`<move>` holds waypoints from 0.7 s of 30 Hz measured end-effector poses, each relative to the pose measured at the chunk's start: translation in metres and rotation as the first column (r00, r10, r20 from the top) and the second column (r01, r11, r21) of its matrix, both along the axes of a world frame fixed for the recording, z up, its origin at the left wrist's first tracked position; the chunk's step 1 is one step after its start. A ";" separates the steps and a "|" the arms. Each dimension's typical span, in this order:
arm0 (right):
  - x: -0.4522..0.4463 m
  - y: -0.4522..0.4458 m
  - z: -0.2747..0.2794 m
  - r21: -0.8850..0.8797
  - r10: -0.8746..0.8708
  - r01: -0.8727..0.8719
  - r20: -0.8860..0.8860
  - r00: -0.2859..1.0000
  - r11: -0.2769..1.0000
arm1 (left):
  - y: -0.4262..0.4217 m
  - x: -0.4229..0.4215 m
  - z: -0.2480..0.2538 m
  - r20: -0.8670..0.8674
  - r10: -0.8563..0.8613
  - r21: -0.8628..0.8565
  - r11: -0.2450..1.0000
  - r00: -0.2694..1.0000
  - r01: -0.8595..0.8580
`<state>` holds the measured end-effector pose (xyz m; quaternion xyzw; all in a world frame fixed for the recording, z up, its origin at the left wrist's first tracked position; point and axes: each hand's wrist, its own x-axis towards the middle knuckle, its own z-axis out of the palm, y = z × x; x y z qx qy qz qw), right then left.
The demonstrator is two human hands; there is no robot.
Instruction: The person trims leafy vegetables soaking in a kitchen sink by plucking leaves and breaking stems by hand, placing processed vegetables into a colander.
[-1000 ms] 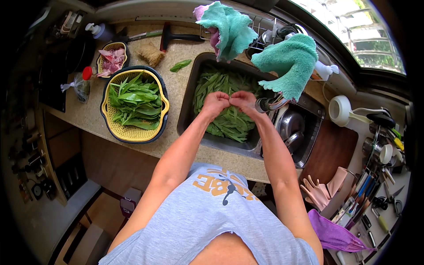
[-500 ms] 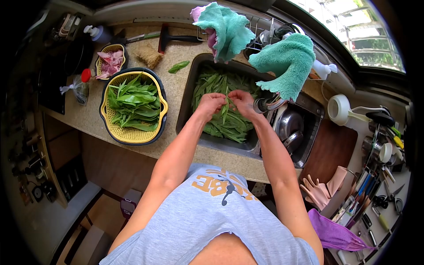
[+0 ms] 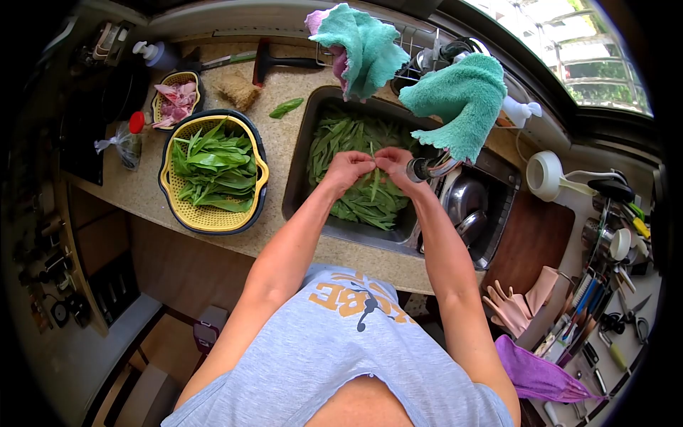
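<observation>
Long green leaves (image 3: 366, 211) fill the dark sink (image 3: 294, 192) in front of me. Above them, my left hand (image 3: 348, 169) and my right hand (image 3: 393, 165) meet with fingertips pinched on a leafy green stem (image 3: 375, 183), which hangs down between them. Both hands are closed, and the exact grip of the fingertips is partly hidden. Left of the sink stands a yellow colander (image 3: 171, 186) in a dark basin, heaped with broad green leaves (image 3: 217, 167). One loose leaf (image 3: 286, 108) lies on the counter between the colander and the sink.
A small basket of raw meat (image 3: 175, 102) and a brown scrubber (image 3: 240, 91) sit behind the colander. Teal cloths (image 3: 462, 103) hang over the sink's back edge near the faucet (image 3: 421, 169). Metal lids (image 3: 466, 199) fill the right basin, beside a brown board (image 3: 533, 238).
My hands have come closer together over the sink, the left shifting slightly right. The pinched stem now hangs a little further right between them.
</observation>
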<state>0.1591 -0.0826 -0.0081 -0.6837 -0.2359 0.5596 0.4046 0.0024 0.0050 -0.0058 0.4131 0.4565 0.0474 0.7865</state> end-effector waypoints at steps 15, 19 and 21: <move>-0.023 0.013 -0.021 0.079 -0.221 0.223 -0.039 0.975 0.971 | -0.030 -0.014 0.013 -0.101 0.015 0.478 0.878 0.995 0.036; -0.030 0.007 -0.027 0.076 -0.320 0.332 -0.143 0.937 0.940 | -0.034 -0.031 0.021 -0.269 -0.216 0.504 0.799 0.939 0.328; -0.032 0.003 -0.029 0.122 -0.359 0.387 -0.200 0.912 0.914 | -0.029 -0.035 0.024 -0.276 -0.092 0.575 0.782 0.957 0.241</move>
